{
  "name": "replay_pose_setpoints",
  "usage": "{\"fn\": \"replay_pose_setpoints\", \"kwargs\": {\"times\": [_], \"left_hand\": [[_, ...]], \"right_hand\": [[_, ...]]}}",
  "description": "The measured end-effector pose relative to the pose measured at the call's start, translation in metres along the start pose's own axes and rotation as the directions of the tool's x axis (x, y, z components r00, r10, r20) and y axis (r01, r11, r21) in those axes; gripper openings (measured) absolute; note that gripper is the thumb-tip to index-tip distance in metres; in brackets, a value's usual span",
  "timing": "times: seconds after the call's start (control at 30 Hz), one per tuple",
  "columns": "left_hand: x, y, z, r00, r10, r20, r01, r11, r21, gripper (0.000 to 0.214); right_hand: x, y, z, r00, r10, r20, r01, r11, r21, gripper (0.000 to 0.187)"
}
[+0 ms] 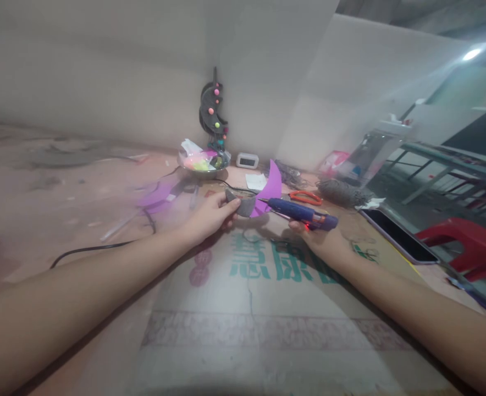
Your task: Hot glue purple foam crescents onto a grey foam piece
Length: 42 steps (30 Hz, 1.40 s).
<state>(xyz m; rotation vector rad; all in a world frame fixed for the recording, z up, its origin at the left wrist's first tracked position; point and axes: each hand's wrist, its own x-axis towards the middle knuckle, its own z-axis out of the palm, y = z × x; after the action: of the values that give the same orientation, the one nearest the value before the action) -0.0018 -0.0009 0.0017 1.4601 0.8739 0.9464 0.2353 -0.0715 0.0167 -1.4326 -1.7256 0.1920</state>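
Note:
My left hand (pixel 218 213) pinches one end of a crescent-shaped piece, grey (pixel 247 207) at the held end and purple (pixel 272 184) along its upper part. In my right hand (pixel 315 234) is a blue hot glue gun (pixel 303 212), its fingers wrapped round the handle. The gun's nozzle points left, at the join of grey and purple; whether it touches cannot be made out. A small red light glows on the gun. Both hands are above a flattened cardboard sheet (pixel 210 330) with green and red print.
Behind the hands stand a bowl of coloured bits (pixel 204 171), a grey crescent ornament with pompoms (pixel 213 110) and a small white clock (pixel 247 160). Orange-handled scissors (pixel 305 198), grey yarn (pixel 344 192) and a phone (pixel 399 236) lie rightward. A black cable (pixel 94 247) crosses the left side.

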Motion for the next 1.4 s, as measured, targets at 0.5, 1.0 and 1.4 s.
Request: {"fn": "replay_pose_setpoints", "kwargs": {"times": [0.5, 1.0, 1.4], "left_hand": [[0.000, -0.007, -0.001, 0.998, 0.050, 0.033, -0.052, 0.998, 0.040, 0.027], [0.001, -0.005, -0.001, 0.999, 0.047, 0.027, -0.048, 0.999, 0.021, 0.025], [0.002, -0.010, -0.002, 0.999, 0.046, 0.028, -0.046, 0.999, 0.020, 0.027]], "right_hand": [[0.001, 0.006, 0.004, 0.999, 0.022, -0.033, -0.024, 0.998, -0.055, 0.024], [0.001, 0.006, 0.002, 0.999, -0.039, 0.032, 0.039, 0.999, -0.003, 0.018], [0.000, 0.002, 0.000, 1.000, -0.018, 0.017, 0.018, 0.998, -0.053, 0.023]]}}
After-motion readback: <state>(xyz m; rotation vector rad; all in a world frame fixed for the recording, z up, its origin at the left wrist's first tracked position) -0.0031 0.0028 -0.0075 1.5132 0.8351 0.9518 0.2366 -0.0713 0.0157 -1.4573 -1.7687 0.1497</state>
